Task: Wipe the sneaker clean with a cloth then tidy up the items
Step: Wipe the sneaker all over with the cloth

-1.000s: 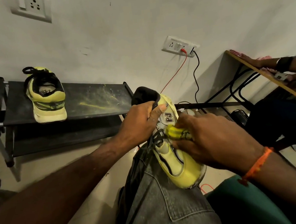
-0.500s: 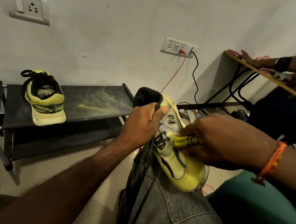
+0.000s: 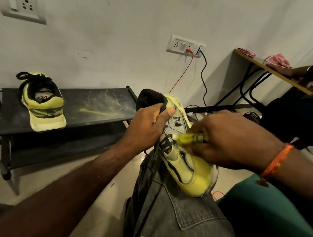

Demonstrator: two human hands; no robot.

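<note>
A yellow sneaker (image 3: 192, 176) rests toe-down on my jeans-clad knee (image 3: 181, 216). My left hand (image 3: 149, 128) grips its heel collar, where a black fabric (image 3: 149, 97) sticks out of the opening. My right hand (image 3: 231, 141) is closed around a small yellow cloth (image 3: 189, 139) and presses it against the shoe's side, just below the N logo and beside the black laces. The matching second sneaker (image 3: 44, 103) stands heel toward me on the black shoe rack (image 3: 96, 107) at the left.
The rack top carries yellow dust streaks. A wall socket (image 3: 184, 46) feeds a red and a black cable (image 3: 203, 78) hanging behind the shoe. At right, another person's hand (image 3: 286, 72) lies on a wooden table edge (image 3: 258, 65). Pale floor lies below the rack.
My right hand slid the cloth down the sneaker's side, then back up a little. My left hand keeps the same hold on the heel.
</note>
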